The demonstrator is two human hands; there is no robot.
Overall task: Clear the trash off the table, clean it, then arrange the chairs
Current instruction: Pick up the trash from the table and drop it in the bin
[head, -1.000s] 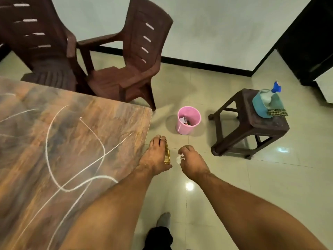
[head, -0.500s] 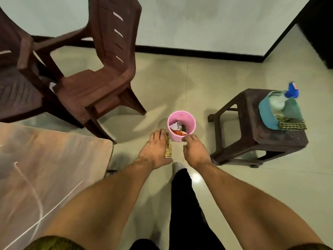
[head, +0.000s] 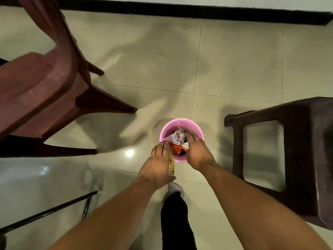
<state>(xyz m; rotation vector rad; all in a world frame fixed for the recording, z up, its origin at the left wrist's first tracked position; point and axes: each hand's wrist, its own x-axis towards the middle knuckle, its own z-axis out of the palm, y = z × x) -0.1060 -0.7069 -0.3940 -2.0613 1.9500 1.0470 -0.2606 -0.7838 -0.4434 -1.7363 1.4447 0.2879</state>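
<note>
So we're looking straight down at the floor here, both arms reaching out over a little pink bin (head: 181, 124) that sits on the pale tiles between the chair and the stool. Our left hand (head: 157, 166) is clamped on a flat golden wrapper (head: 170, 164), fingers together along its side, holding it edge-up right at the near-left rim of the bin. Our right hand (head: 197, 150) is down over the right half of the bin's mouth, fingertips dipping inside; we honestly can't tell whether it's got hold of anything, the fingers look loosely curled together and the palm hides the rest.

Inside the bin there's trash (head: 177, 139) piled up already: a whitish pink crumpled packet on top and something orange below it.

A reddish-brown plastic chair (head: 46, 87) fills the left side, legs splayed toward the bin. On the right, a dark brown plastic stool (head: 306, 150) stands just beside the bin. Near left there's a black metal table leg (head: 54, 210). One dark trouser leg (head: 177, 222) with a white sock shows below our hands. A black skirting strip (head: 180, 10) runs along the far wall.
</note>
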